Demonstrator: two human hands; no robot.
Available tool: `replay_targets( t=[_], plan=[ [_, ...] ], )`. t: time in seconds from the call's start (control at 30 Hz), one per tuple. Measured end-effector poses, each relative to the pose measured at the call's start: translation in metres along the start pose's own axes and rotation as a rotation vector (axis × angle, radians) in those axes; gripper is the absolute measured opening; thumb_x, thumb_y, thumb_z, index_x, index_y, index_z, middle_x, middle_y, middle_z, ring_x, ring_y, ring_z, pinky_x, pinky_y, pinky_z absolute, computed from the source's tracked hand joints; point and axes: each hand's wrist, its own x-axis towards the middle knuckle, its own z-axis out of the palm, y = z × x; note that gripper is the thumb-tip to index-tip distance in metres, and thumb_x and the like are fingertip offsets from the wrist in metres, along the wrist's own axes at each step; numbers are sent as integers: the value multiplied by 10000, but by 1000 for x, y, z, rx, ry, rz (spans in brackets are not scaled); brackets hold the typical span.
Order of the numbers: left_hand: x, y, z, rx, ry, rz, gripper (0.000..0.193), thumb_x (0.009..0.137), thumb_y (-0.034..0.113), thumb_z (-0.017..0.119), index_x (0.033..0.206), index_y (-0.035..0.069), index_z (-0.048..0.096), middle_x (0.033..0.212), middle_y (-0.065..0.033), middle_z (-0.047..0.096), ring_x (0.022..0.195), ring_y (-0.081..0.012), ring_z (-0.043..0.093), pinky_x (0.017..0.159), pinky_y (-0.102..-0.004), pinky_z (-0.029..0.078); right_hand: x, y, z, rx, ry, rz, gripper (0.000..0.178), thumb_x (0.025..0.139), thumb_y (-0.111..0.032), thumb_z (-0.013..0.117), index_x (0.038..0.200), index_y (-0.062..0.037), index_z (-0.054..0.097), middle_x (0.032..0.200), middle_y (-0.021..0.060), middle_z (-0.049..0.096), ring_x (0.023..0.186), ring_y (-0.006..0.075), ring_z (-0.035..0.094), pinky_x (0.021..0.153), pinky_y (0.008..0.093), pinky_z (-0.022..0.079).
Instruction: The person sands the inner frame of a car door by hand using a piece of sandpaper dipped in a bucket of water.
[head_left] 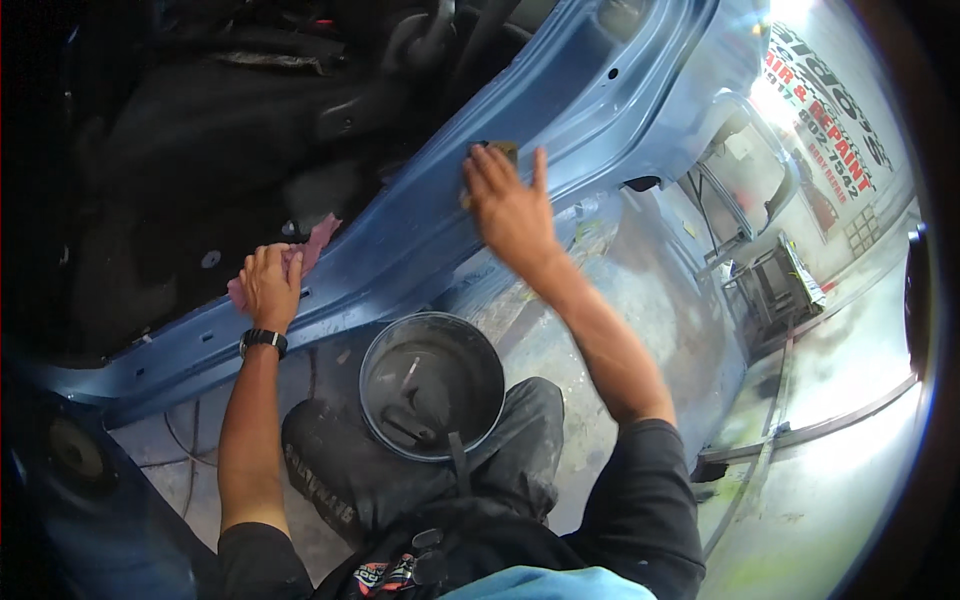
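My left hand [268,282] is curled around a mauve cloth [318,243] and rests on the door sill of a light-blue car body [400,230]. A dark watch [263,343] circles that wrist. Farther up the same blue frame, my right hand [505,205] presses a small brown-olive piece of sandpaper [505,150] against the metal. Its fingers lie nearly straight over the piece and its thumb sticks out to the right. Most of the sandpaper is hidden under the palm and fingers.
A dark bucket [435,347] stands between my knees, with some liquid and a dark object inside. The car's dark interior [230,150] opens at the upper left. On the right are a loose body panel on a stand [750,170], a dark cart [775,290] and a lettered wall.
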Motion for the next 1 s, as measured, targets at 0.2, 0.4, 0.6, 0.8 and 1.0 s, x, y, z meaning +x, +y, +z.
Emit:
replay_targets(
  t=[0.2,0.4,0.6,0.8,1.0],
  plan=[
    [2,5,4,-26,9,-8,290,990,367,647,1133,117,675,1101,-96,660,1088,-335,591,922,-485,434,19,29,-19,-141,-2,147,431,948,-177,568,1332,-8,666,1500,155,544,1443,291,465,1198,726,239],
    [2,6,4,-24,25,28,279,987,359,648,1127,120,675,1089,-96,660,1081,-333,590,921,-487,433,19,47,-23,-137,14,98,419,960,-175,547,1329,-20,674,1500,163,535,1461,301,443,1208,717,236],
    [0,-1,1,-1,34,21,271,981,344,659,1119,111,675,1078,-93,659,1063,-334,590,913,-485,435,17,34,-11,80,-64,-108,451,966,-186,550,1378,-18,627,1500,142,525,1444,284,457,1196,714,246],
    [1,3,6,-23,41,-6,252,973,326,676,1121,122,678,1085,-87,662,1076,-330,595,915,-480,435,35,3,1,-203,-41,34,362,949,-251,582,1222,-65,730,1354,108,623,1387,280,497,1194,716,234],
    [-1,0,-2,-55,49,15,233,974,319,675,1116,134,683,1091,-78,666,1073,-321,597,914,-474,435,21,8,8,131,-185,-226,375,969,-237,574,1289,-86,699,1465,96,601,1433,232,485,1206,692,227]
  ],
)
